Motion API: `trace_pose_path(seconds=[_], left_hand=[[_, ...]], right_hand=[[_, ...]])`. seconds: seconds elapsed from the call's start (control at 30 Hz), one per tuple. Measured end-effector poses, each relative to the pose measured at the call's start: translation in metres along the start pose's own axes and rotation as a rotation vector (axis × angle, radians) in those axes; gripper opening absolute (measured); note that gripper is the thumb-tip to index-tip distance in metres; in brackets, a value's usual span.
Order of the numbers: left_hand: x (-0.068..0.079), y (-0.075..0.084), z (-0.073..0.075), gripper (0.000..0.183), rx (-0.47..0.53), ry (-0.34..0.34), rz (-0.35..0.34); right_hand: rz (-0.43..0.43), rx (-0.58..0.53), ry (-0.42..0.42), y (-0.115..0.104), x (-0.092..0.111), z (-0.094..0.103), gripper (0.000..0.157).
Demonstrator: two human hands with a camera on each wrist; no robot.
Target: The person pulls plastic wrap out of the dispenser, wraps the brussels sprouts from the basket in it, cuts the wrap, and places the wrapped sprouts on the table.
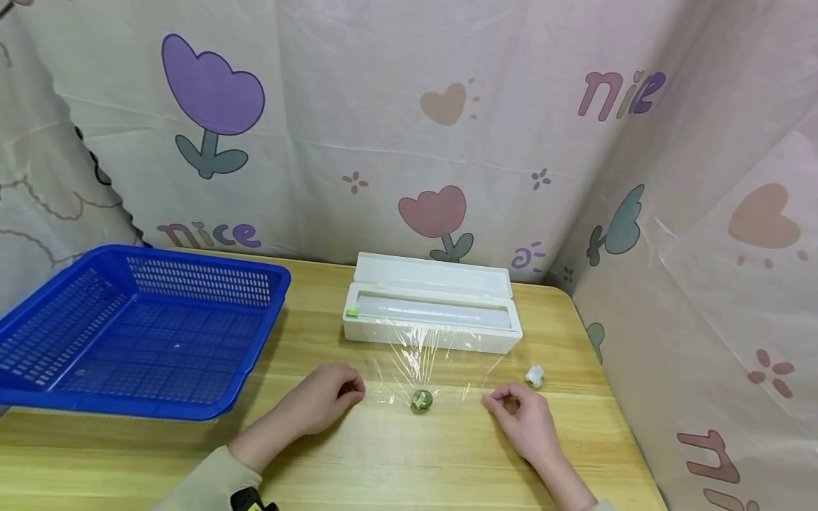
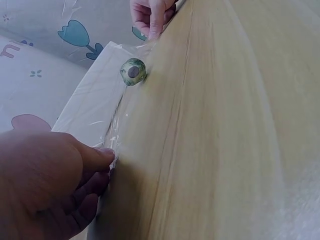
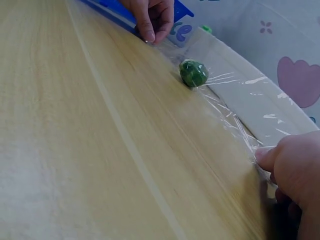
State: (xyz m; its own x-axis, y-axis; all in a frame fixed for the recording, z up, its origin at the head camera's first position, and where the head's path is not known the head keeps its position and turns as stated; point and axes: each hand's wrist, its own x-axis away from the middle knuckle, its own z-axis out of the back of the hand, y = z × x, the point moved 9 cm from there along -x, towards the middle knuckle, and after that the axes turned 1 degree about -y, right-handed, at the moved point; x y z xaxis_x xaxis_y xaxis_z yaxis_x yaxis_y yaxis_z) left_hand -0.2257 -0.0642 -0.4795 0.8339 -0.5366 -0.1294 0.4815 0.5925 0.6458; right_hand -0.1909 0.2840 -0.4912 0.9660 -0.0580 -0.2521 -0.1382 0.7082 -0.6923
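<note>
A clear sheet of cling film (image 1: 441, 358) stretches out from the white dispenser box (image 1: 434, 337) toward me. My left hand (image 1: 329, 397) pinches its near left corner between thumb and fingers. At the near right corner, my right hand (image 1: 524, 422) pinches the film the same way. Between the two hands sits a small round green vegetable (image 1: 422, 401), like a Brussels sprout. Film lies over it, with creases fanning back toward the box. The left wrist view shows a dark round spot on the vegetable (image 2: 133, 72); in the right wrist view film glints beside it.
The dispenser's lid (image 1: 433, 275) stands open at the back, showing the film roll (image 1: 434, 311). A blue plastic basket (image 1: 255, 341) stands at left. A small crumpled whitish lump (image 1: 535, 376) lies beyond my right hand. Patterned curtains (image 1: 358, 106) border the wooden table (image 1: 409, 468).
</note>
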Motion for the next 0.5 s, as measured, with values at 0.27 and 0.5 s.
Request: trace_pose_path(seconds=[0.27,0.5], left_hand=[[-0.0008,-0.0023,0.0011,0.017,-0.04,0.027,0.0],[-0.0006,0.0006,0.0035,0.014,-0.042,0.038,-0.006]], right_hand=[[0.049,0.032,0.028,-0.0024,-0.0025,0.0038,0.02],[0.049,-0.002,0.03,-0.0038,-0.0039,0.0061,0.018]])
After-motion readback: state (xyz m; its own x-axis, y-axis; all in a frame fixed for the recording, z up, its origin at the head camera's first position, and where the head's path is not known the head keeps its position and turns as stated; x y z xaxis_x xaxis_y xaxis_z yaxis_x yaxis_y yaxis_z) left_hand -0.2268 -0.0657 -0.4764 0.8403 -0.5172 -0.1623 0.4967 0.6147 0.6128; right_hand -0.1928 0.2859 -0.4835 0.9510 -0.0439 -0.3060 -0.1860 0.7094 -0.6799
